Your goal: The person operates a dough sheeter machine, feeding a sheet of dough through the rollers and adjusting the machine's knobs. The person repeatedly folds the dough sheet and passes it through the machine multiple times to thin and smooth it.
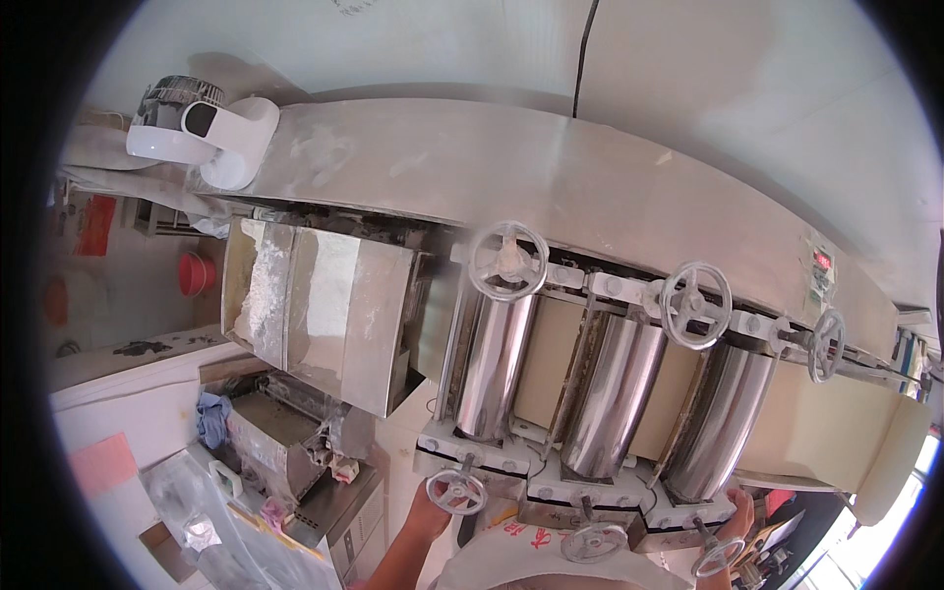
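Head view: the near-left handwheel (458, 492) sits against my left hand (426, 513); my right hand (739, 509) is beside the right end of the rollers (612, 398). Whether either's fingers grip, I cannot tell. I seem to be tending the rollers; turning the wheel would call for firm fingers. Beyond them lie a pale sheet (549, 359), steel housing (413, 162), wall (442, 49); far left, a red bucket (197, 273).

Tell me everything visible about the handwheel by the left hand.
The handwheel is round, silvery and metallic-looking, with a rim, spokes and central hub. It sits tilted on a short shaft near the lower end of the leftmost roller. The left hand is at its left edge, apparently touching; grip unclear.
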Motion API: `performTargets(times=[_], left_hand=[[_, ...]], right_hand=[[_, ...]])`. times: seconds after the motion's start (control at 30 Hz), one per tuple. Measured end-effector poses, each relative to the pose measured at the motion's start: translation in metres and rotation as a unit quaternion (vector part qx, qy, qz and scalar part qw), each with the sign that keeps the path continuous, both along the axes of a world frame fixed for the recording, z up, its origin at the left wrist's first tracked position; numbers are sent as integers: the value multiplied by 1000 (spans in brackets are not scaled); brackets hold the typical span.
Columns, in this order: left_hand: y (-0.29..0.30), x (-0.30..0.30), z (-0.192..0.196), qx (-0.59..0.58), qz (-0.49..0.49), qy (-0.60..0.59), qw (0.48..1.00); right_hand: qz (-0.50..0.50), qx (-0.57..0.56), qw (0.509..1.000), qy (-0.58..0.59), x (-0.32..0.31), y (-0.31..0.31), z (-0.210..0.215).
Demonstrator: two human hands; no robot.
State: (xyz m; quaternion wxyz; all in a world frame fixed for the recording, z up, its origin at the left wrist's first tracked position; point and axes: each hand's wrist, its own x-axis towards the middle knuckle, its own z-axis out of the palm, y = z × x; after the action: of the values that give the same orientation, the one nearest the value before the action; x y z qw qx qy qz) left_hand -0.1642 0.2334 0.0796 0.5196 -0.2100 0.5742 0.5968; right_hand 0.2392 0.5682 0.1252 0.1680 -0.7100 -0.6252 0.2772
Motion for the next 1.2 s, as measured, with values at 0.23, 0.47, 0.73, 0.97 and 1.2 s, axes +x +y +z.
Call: performTargets(times=[0.23,0.47,0.73,0.97,1.2], left_hand=[[-10,-4,-3,-11,-73,13,997],[17,-145,157,-197,-481,-136,843],[229,-182,119,-52,-246,727,639],[317,-177,43,-24,-174,788,590],[326,-187,30,6,-123,829,545]], right_hand=[[-9,13,1000,-4,-24,-1,12],[-54,-38,998,19,-25,0,15],[2,-17,1000,-18,-22,1,15],[64,22,995,-72,-18,-2,14],[63,11,995,-70,-12,-4,15]])
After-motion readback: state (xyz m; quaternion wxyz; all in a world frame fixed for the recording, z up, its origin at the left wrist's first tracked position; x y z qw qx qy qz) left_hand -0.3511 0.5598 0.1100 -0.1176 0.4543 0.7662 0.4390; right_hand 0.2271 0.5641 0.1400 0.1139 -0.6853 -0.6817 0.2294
